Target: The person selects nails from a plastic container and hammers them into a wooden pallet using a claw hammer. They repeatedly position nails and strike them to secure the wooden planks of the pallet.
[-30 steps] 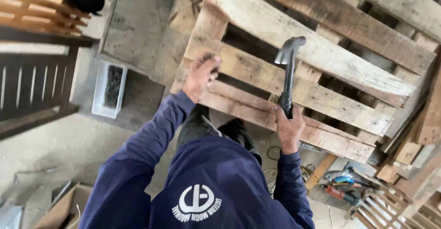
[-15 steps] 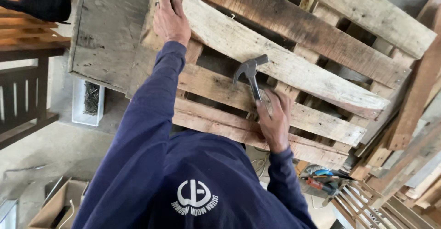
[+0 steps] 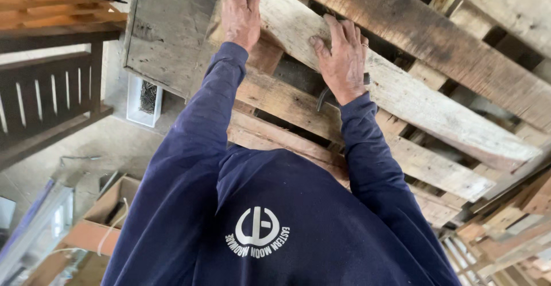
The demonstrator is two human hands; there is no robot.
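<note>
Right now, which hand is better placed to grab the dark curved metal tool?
Likely right. The right hand rests above the dark curved metal tool; the left hand sits farther off, at the pale wooden slat's end.

We see a navy sweatshirt with a round white emblem and white lettering on it. The plank is pale grey-white with darker streaks of grain. The board above it is a deep reddish brown with black weather stains, and the boards below run tan to honey. The panel is dull grey with dark scuffs. The small tray is white, filled with dark grey nails. The slatted frame is dark brown, and the slats at top left glow orange. The box is plain cardboard brown.
</note>
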